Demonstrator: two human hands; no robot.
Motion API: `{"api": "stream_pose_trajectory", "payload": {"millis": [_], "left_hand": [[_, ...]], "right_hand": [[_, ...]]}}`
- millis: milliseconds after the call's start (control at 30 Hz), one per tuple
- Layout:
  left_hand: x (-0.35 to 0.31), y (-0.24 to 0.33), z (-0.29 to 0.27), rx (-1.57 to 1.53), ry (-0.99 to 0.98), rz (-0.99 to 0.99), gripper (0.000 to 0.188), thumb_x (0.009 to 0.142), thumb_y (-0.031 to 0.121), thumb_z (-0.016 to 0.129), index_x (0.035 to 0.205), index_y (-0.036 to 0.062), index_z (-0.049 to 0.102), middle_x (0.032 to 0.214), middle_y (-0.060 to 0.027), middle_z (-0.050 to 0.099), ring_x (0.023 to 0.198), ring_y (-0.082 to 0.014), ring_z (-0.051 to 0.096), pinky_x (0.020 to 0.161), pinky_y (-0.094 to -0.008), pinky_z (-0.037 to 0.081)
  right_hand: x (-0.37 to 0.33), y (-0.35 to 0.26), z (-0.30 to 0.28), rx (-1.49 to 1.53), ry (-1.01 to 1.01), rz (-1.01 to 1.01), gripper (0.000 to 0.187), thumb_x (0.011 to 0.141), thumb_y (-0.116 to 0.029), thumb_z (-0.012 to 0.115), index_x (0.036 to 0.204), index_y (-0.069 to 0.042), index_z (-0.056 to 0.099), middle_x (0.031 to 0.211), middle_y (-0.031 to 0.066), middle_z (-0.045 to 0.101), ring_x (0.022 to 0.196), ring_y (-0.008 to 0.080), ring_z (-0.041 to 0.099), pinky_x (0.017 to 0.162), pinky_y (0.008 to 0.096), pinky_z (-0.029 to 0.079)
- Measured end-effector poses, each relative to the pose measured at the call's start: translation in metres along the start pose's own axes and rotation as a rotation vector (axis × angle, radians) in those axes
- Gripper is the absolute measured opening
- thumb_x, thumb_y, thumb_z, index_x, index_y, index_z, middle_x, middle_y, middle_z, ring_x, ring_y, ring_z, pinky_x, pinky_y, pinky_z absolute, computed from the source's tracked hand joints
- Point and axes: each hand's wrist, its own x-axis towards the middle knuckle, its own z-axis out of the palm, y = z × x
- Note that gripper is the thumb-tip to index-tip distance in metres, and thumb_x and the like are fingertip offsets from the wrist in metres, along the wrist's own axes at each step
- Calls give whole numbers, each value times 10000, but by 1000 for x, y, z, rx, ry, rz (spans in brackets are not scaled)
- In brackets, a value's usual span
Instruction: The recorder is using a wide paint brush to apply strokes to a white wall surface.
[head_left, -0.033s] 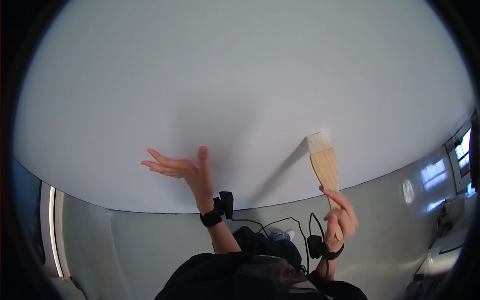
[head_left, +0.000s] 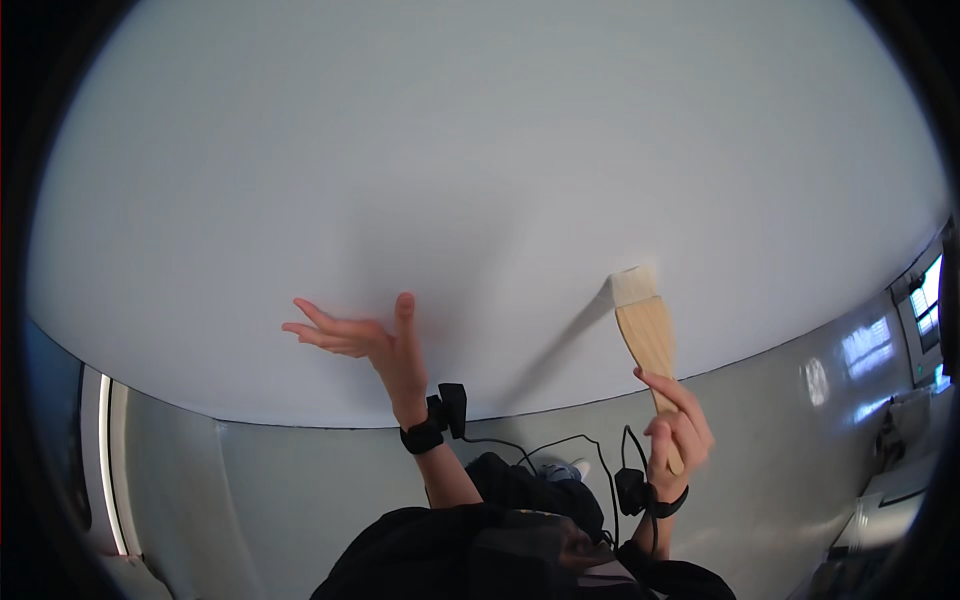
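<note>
A flat paintbrush (head_left: pixel 648 335) with a pale wooden handle and short white bristles is in my right hand (head_left: pixel 682 430). My fingers and thumb are wrapped round the lower handle. The bristles point up and meet the white wall (head_left: pixel 560 150), where the brush casts a slanting shadow to its lower left. My left hand (head_left: pixel 385 345) is raised close to the wall with its fingers spread and holds nothing. A broad soft shadow lies on the wall above it.
Black straps with small box devices (head_left: pixel 453 410) sit on both wrists, and loose black cables (head_left: pixel 560 440) run from them. The wall's lower edge curves above a shiny grey floor (head_left: pixel 310 490). At the right is a window (head_left: pixel 928 300); a dark panel (head_left: pixel 60 420) stands at the left.
The brush and my right hand have shifted very slightly to the left. My left hand stays in the same place.
</note>
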Motion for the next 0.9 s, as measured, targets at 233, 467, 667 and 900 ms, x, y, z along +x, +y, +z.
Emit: {"api": "stream_pose_trajectory", "payload": {"millis": [233, 467, 667, 900], "left_hand": [[-5, 6, 7, -15, -17, -17, 1214, 855, 707, 664, 1624, 136, -82, 1622, -202, -312, 1500, -466, -226, 1161, -687, -1], [-1, 1, 8, -39, 3, -44, 1280, 796, 715, 718, 1625, 109, -46, 1632, -227, -259, 1491, -514, -212, 1125, -738, -35], [0, -2, 12, -19, 16, -45, 1297, 770, 779, 679, 1626, 100, -20, 1631, -246, -238, 1487, -539, -182, 1113, -762, -6], [0, -2, 12, -7, 11, -52, 1301, 769, 779, 681, 1626, 99, -22, 1631, -250, -228, 1488, -539, -177, 1112, -764, -8]], "right_hand": [[-12, 10, 3, -24, -199, 160, 218, 883, -3, 591, 678, 34, 528, 1096, 211, 731, 966, 369, 699, 836, 400, 557], [-5, 0, -4, 98, 15, 74, 249, 906, -42, 585, 674, 33, 534, 1087, 213, 733, 920, 315, 705, 791, 348, 550], [-5, 5, -2, 17, -98, 217, 267, 923, -62, 569, 673, 27, 543, 1068, 210, 740, 853, 272, 692, 740, 305, 527], [-8, -3, -5, 131, 9, 196, 409, 992, -156, 518, 614, -11, 460, 1017, 263, 731, 889, 331, 726, 792, 363, 548]]}}
